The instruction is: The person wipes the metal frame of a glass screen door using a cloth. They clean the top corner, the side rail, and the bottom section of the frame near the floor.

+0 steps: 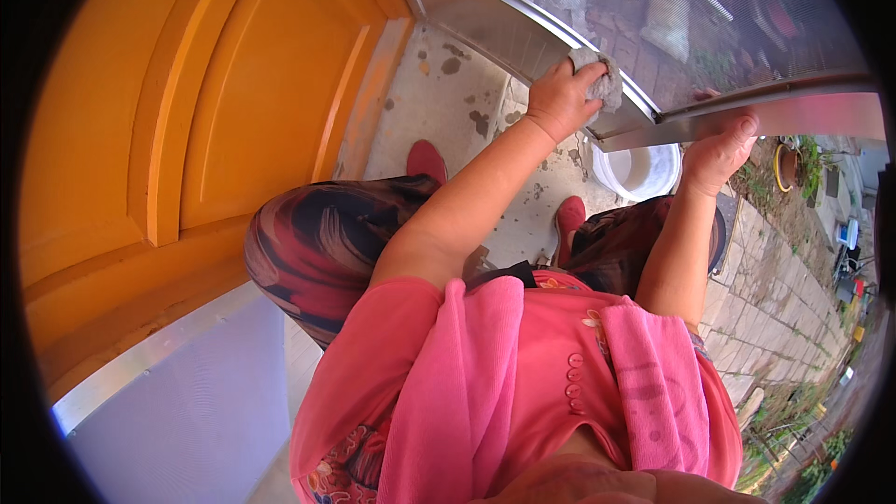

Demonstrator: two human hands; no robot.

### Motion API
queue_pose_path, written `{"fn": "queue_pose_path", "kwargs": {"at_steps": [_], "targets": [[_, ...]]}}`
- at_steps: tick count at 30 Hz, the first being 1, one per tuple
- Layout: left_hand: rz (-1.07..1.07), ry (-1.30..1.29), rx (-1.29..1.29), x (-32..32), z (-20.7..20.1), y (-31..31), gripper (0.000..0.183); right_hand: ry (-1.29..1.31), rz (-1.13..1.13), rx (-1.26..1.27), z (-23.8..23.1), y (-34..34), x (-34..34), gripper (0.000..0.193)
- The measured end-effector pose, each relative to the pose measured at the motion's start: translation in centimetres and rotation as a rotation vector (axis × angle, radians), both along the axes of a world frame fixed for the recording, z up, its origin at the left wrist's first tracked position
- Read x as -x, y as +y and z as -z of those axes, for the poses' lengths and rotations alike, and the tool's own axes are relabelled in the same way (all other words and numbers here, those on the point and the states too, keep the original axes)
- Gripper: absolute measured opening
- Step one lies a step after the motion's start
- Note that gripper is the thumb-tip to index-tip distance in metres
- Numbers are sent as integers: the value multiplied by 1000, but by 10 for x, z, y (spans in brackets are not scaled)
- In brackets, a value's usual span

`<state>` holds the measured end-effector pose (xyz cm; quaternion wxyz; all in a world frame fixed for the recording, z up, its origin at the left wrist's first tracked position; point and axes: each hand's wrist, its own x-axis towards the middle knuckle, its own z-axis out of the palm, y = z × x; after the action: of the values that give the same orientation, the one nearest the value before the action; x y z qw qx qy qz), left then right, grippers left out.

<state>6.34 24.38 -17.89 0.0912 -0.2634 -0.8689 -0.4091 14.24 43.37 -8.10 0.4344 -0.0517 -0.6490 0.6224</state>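
My left hand (560, 101) holds a crumpled grey rag (607, 84) against the lower metal panel of a screen door (504, 26), close to the door's corner. The fingers are bent over the cloth, which covers part of the silvery frame. My right hand (719, 154) grips the door's edge (691, 123), thumb on the near face; some fingertips show dimly behind the mesh. Between my hands, below that corner, stands a white bucket (639, 173) with cloudy greyish liquid in it.
An orange panelled door (271, 84) rises on the left. The concrete floor (448, 84) has dark wet spots. Beyond the mesh lies a pale sack (665, 21). A paved path (770, 289) and plants run along the right. My red shoes flank the floor before me.
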Motion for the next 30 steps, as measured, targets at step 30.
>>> {"fn": "queue_pose_path", "kwargs": {"at_steps": [30], "targets": [[-254, -97, -75, 59, 0, -41, 51, -29, -15, -17, 3, 9, 0, 68]]}}
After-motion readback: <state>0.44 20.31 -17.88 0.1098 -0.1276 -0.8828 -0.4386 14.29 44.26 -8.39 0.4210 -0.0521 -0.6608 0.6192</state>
